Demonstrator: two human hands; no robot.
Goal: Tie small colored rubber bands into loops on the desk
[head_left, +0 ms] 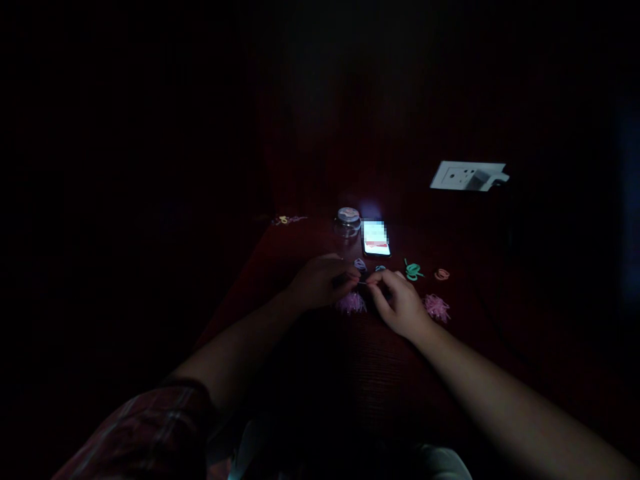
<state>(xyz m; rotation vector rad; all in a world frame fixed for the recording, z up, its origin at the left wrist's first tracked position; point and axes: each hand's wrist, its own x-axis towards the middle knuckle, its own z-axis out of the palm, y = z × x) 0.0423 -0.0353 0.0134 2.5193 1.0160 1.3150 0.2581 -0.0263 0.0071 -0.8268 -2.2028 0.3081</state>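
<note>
My left hand (323, 283) and my right hand (400, 303) meet over the dark red table, each with thumb and fingertips pinched together. A thin pale strand (363, 283) stretches between the two pinches; its exact kind is too small to tell. Under my left fingertips lies a pile of purple strips (352, 304). Beside my right wrist is a pink pile of strips (437, 308). Just beyond my fingers sit a lavender bundle of loops (360, 265) and a light blue bundle (381, 268), partly hidden by my right hand.
A lit phone (377, 239) lies behind my hands, next to a lidded clear jar (347, 224). Green loops (413, 271) and orange loops (442, 274) are to the right. Small yellow and purple pieces (284, 219) lie far left. A wall socket (467, 176) holds a plug.
</note>
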